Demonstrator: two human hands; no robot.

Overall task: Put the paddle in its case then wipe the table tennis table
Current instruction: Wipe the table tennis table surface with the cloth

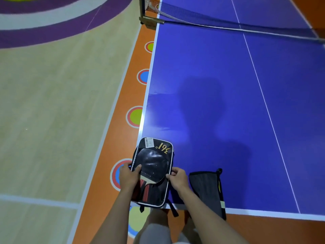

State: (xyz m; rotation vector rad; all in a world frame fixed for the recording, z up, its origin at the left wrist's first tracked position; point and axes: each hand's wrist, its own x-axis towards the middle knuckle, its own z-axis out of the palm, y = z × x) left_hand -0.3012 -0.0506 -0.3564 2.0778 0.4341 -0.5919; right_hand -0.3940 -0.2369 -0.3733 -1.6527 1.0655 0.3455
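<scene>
Head view: paddle (153, 166) inside case (152, 173) at near left corner of blue desk (228, 103)

Left hand (129, 176) curled round case's left edge, right hand (177, 178) pinching its right edge; case overhanging desk corner, liable to tip to the floor if either grip slackens; zip state unclear, so paddle may slide out; dark cloth (207, 189) just beside, apart from case, untouched

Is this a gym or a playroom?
Probably an indoor sports hall: a blue table tennis table with a net, a paddle case in both hands, and a painted sports floor.
</scene>
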